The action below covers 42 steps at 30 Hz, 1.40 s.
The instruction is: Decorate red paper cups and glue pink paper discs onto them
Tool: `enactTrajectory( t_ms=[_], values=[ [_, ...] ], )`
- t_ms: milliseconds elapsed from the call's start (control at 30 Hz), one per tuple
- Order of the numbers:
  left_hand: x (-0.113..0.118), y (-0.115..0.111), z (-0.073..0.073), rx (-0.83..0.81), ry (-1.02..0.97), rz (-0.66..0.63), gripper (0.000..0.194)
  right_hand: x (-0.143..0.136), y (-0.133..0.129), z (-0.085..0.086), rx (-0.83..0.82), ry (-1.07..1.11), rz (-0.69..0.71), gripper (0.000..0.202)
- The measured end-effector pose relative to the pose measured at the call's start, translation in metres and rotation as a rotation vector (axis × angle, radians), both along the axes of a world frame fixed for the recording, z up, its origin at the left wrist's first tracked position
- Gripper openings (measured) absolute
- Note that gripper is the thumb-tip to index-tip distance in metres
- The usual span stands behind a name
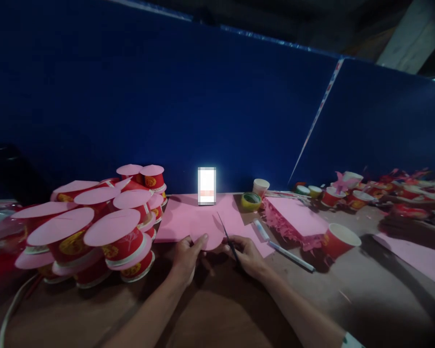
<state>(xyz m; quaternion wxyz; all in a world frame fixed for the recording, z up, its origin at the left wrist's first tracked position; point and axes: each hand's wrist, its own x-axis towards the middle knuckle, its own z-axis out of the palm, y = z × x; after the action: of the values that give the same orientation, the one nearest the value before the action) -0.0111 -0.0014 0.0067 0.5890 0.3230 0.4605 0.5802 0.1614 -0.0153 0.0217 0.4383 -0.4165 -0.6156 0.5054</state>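
Note:
My left hand [186,254] pinches the edge of a rounded piece of pink paper [212,240], thumb on top. In my right hand [249,255] is a pair of dark scissors [229,240], whose thin blades point up and away from me. The fingertips of that hand are close to the right edge of the rounded piece; whether they touch it I cannot tell. Behind both hands, larger pink paper sheets [177,217] lie flat on the brown table [217,309].
Stacked red paper cups with pink disc tops [116,227] crowd the left. To the right are tape rolls [251,202], a marker pen [292,256], fringed pink paper [299,215] and a tilted red cup [340,240]. A bright blurred rectangle [206,186] stands before the blue wall [188,106].

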Motion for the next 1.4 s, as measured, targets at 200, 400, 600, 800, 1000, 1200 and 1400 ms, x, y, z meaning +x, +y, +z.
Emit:
enactTrajectory(
  t_ms=[200, 400, 600, 800, 1000, 1200, 1400],
  values=[
    [-0.0005, 0.0001, -0.0013, 0.012, -0.016, 0.009, 0.035, 0.0005, 0.0007, -0.0026, -0.035, -0.012, -0.02, 0.041],
    [-0.0004, 0.0002, 0.0002, 0.012, -0.008, 0.012, 0.035, -0.0003, 0.0002, -0.0007, -0.037, -0.015, -0.025, 0.042],
    [-0.0003, -0.0005, 0.0015, 0.023, -0.01, 0.026, 0.034, -0.0002, -0.0002, 0.0003, -0.032, -0.043, -0.038, 0.041],
    [-0.0005, 0.0004, -0.0001, 0.041, 0.021, 0.033, 0.032, -0.0008, -0.0012, 0.0009, -0.061, -0.033, -0.038, 0.04],
    [-0.0007, 0.0011, -0.0022, 0.044, 0.012, 0.04, 0.033, -0.0011, -0.0016, 0.0004, -0.081, -0.031, -0.047, 0.042],
    [-0.0014, 0.0023, -0.0048, 0.035, 0.018, 0.047, 0.034, -0.0014, -0.0012, -0.0002, -0.075, -0.024, -0.051, 0.041],
    [-0.0016, 0.0022, -0.0035, 0.036, 0.025, 0.062, 0.032, -0.0017, -0.0022, 0.0012, -0.091, -0.017, -0.039, 0.04]
  ],
)
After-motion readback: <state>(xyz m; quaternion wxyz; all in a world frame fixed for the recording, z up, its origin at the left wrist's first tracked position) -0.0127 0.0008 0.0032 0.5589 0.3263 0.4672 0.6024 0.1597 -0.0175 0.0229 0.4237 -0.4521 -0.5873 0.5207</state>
